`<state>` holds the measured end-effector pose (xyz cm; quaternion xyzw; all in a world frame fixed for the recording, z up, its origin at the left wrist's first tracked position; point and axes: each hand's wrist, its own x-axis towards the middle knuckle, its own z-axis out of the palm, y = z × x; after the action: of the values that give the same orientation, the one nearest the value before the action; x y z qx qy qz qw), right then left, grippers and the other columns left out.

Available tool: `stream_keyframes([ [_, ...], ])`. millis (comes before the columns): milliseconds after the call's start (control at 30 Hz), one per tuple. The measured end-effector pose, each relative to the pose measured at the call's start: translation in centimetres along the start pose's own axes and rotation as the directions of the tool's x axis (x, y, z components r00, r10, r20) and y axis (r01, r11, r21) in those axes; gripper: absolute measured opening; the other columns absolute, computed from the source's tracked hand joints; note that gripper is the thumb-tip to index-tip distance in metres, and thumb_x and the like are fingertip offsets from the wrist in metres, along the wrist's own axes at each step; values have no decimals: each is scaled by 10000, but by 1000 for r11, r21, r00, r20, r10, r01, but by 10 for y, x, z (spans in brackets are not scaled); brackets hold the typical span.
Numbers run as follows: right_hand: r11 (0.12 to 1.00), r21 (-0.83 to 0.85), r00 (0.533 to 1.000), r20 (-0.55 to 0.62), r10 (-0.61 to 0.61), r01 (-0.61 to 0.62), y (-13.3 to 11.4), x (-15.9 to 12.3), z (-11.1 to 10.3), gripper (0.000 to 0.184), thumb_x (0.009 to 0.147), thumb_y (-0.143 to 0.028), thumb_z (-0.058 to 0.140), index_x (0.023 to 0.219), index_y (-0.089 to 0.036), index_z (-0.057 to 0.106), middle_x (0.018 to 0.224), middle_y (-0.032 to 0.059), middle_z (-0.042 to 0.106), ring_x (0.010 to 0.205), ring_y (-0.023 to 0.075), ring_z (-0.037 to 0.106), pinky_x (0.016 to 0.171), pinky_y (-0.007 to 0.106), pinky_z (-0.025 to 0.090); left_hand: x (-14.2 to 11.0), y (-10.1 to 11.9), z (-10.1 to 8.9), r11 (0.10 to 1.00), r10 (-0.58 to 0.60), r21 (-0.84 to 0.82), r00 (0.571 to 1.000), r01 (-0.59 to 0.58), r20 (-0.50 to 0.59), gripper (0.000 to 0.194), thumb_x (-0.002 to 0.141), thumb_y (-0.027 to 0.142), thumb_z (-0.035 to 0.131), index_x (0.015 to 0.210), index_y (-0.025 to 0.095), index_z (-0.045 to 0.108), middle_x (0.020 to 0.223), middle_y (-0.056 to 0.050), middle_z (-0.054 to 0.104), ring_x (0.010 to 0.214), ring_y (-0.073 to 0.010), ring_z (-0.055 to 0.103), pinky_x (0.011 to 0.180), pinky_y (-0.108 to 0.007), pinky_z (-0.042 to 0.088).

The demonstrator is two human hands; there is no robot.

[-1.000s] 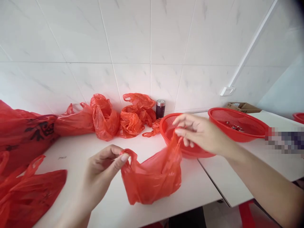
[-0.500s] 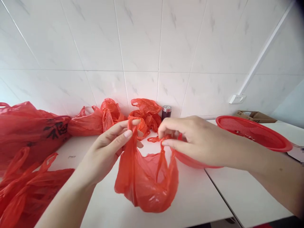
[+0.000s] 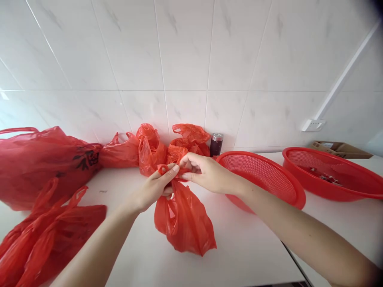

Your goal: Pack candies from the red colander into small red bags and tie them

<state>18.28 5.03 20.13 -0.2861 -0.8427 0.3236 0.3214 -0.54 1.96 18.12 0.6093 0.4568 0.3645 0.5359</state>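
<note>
1. Head view, looking forward and down at a white tabletop (image 3: 245, 255) below a white tiled wall (image 3: 185, 52).
2. The left hand (image 3: 154, 187) reaches in from the lower left, near the middle of the frame. It is narrowly closed, with thumb and fingers pinching a handle of a red plastic bag (image 3: 184, 219).
3. The right hand (image 3: 206, 171) comes in from the lower right, also narrowly closed. Its fingertips (image 3: 187, 176) grip the gathered top of the same bag, just beside the left hand. How the handles cross between the fingers is hidden.
4. The bag hangs from both hands at the centre of the frame, its lower end reaching down to the tabletop.
5. Behind the hands, two crumpled red bags (image 3: 151, 149) (image 3: 188, 139) sit against the wall, beside a dark jar with a metal lid (image 3: 216, 144).
6. At the left edge lies a large, full red bag with black print (image 3: 44, 167). Flatter red bags (image 3: 54, 235) lie in the lower left corner.
7. To the right sits a tilted red mesh basket (image 3: 261, 179), near a second red basket (image 3: 329, 173) holding small items too small to tell.
8. A cardboard box (image 3: 341, 149) stands at the upper right, below a white wall socket (image 3: 313, 125).
</note>
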Motion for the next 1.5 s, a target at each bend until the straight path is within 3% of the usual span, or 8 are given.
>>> stream_keyframes([
  [300,948,319,995,-97,19,13,14,-39,27,160,905,-359,586,994,-236,535,948,5,605,876,128,590,777,277,487,5,-10,-6,948,144,254,969,-193,201,222,902,325,511,864,184,678,838,-18,661,757,-144,578,720,-262,458],
  [400,958,286,963,-266,52,28,46,-22,39,234,966,-402,468,1126,-252,549,1045,24,616,985,144,574,876,310,460,9,-16,-2,896,145,401,978,-194,148,173,870,247,525,889,212,693,855,2,670,709,-124,560,659,-236,451],
  [533,892,453,993,-104,47,5,76,-2,55,340,987,-451,390,1224,-267,551,1000,23,622,959,154,585,876,320,472,11,-27,4,765,255,612,967,-198,-5,182,797,96,481,813,221,611,745,46,630,607,-95,519,557,-201,399],
  [800,701,705,993,37,114,-107,84,-12,69,328,906,-518,541,951,-203,620,879,9,576,837,139,550,758,277,456,15,-61,12,421,690,864,715,-276,-108,331,806,28,406,997,230,586,1198,-37,600,879,-127,636,636,-217,460],
  [967,775,628,997,17,78,-71,87,-18,72,326,862,-493,621,850,-170,575,767,-27,525,691,93,477,661,230,401,9,-74,16,508,601,821,790,-261,-121,399,870,116,420,1214,247,571,1221,-66,615,1015,-170,636,835,-281,505],
  [1133,996,64,981,-177,78,-67,102,-24,69,371,849,-541,602,754,-183,581,727,-16,589,656,109,487,614,224,356,-18,-92,-3,597,321,801,928,-42,-190,449,953,279,348,1381,262,484,1207,-76,671,1007,-229,661,855,-356,516],
  [1367,914,-42,870,-329,368,-403,178,-33,67,473,858,-593,524,607,-200,439,559,-25,562,554,127,537,579,229,346,-104,-130,-9,810,-42,562,972,167,-230,386,958,447,363,969,294,718,1064,-15,728,1028,-233,652,917,-334,502],
  [1500,896,-16,846,-339,412,-443,179,-33,85,422,929,-591,368,765,-217,474,585,-37,570,590,149,603,608,235,376,-102,-131,7,873,17,478,971,101,-238,348,972,402,372,1171,301,638,1246,-32,634,1179,-222,557,1027,-357,427],
])
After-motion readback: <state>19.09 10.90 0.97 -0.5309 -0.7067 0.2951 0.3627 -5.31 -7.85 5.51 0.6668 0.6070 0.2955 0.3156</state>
